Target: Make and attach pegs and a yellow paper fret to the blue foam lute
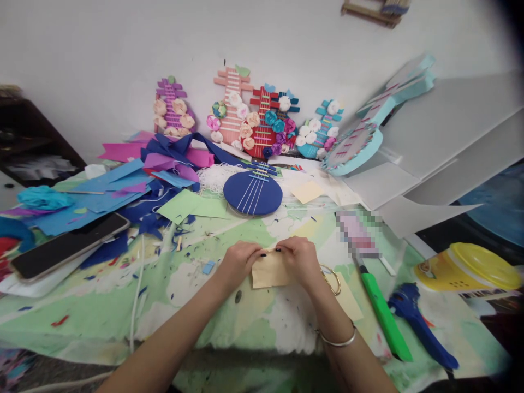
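A small cream sheet of paper (269,274) is held just above the table, in front of me. My left hand (238,266) pinches its top edge on the left, fingers closed. On the other side my right hand (302,262) grips the same edge, thumbs close together; the rim there looks slightly curled or folded. Beside my right wrist, gold scissor handles (333,281) show, with the blades hidden. Under them lies another pale yellow sheet (347,297). Beyond my hands rests a dark blue round-bodied paper instrument (252,195) with white strings.
To the right lie a green cutter (385,316), a blue glue gun (423,327) and a yellow tub (462,267). At left are a phone (69,243) and coloured paper scraps (110,185). Several flower-decorated instruments (233,103) lean on the wall. A white cord (137,295) crosses the table.
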Tool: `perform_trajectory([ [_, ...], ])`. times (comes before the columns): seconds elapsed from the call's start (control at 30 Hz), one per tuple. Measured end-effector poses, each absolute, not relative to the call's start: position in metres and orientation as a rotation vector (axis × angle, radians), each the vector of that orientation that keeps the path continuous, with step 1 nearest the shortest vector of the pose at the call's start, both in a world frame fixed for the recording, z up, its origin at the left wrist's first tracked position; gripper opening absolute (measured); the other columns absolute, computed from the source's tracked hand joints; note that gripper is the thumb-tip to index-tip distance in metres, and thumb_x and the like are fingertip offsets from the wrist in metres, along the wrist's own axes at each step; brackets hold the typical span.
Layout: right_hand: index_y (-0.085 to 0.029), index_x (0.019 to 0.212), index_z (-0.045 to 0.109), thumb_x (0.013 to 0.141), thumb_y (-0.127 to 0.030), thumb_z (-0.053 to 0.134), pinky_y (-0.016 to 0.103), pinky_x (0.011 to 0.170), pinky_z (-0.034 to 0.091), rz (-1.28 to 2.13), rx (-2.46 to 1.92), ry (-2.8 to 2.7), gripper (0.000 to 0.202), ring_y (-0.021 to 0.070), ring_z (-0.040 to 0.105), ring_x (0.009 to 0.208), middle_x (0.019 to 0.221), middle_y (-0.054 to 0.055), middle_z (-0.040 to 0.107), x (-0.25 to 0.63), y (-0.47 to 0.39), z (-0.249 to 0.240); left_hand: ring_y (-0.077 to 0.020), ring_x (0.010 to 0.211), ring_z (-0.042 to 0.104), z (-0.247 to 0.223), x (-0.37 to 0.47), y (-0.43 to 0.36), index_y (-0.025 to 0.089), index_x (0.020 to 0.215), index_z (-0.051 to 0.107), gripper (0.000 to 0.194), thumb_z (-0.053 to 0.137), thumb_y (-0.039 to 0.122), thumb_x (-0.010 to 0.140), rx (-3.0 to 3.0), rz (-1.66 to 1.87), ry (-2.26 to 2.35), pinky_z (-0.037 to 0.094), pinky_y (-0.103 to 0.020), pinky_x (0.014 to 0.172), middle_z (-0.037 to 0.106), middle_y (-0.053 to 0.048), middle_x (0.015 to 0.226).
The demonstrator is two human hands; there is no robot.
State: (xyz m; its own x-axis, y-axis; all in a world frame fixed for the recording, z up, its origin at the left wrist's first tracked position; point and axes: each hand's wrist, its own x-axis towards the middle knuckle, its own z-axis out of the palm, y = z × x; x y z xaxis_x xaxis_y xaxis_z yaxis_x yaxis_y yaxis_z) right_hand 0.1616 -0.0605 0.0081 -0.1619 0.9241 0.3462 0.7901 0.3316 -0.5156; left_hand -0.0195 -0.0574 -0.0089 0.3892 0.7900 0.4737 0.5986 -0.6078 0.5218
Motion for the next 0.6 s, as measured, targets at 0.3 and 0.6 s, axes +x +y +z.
perform_trajectory([
  [0.3,-0.025,0.063,0.071,0.070,-0.010,0.051,0.024,0.065,0.041,0.377,-1.536,-1.948,0.026,0.0145,0.061,0.065,0.066,-0.001,0.070,0.159,-0.062,0.010,-0.0175,0.063,0.050,-0.020,-0.019,-0.058,0.015,0.071,0.054,0.020,0.041,0.014,0.086,2.696,0.817,1.296,0.040,-0.027,0.058,0.055,-0.004,0.062],
  [0.6,-0.019,0.078,0.071,0.079,-0.023,0.047,0.026,0.064,0.043,0.777,-1.502,-1.873,0.025,0.0194,0.061,0.073,0.077,0.002,0.070,0.183,-0.057,0.013,-0.0170,0.066,0.053,-0.018,-0.029,-0.052,0.016,0.076,0.057,0.018,0.041,0.014,0.085,2.533,0.883,1.357,0.041,-0.027,0.062,0.061,-0.005,0.067],
])
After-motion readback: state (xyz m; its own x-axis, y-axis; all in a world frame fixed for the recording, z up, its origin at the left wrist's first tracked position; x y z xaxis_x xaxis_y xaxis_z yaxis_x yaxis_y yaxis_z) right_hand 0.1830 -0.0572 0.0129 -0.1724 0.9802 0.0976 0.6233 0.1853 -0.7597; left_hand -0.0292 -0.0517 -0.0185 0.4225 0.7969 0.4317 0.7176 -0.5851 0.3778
